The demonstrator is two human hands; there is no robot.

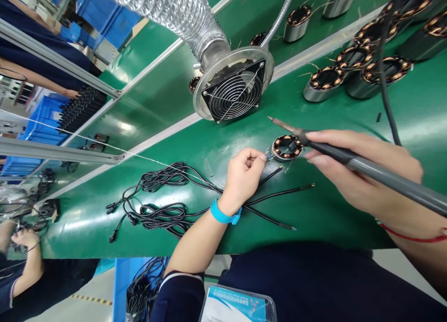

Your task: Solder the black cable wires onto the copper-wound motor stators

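Observation:
My right hand (366, 177) is closed round the grey handle of a soldering iron (352, 161), whose tip points left, above and apart from the bench. Just below the iron's tip stands a round motor stator (287, 148) with copper windings. Beside its left rim, my left hand (246, 170) pinches thin wire ends (268, 158), some of them blue. Whether these touch the stator's leads I cannot tell. Several black cables (268, 215) run under my left wrist, their stripped ends fanned out to the right and their coils (164, 177) lying to the left.
A fume extractor fan (234, 92) on a foil duct (167, 10) hangs over the green bench (324, 126). More stators (324, 82) stand at the back right, near a hanging black cord (384, 70). At far left are a co-worker's hand (26, 238) and blue bins (45, 121).

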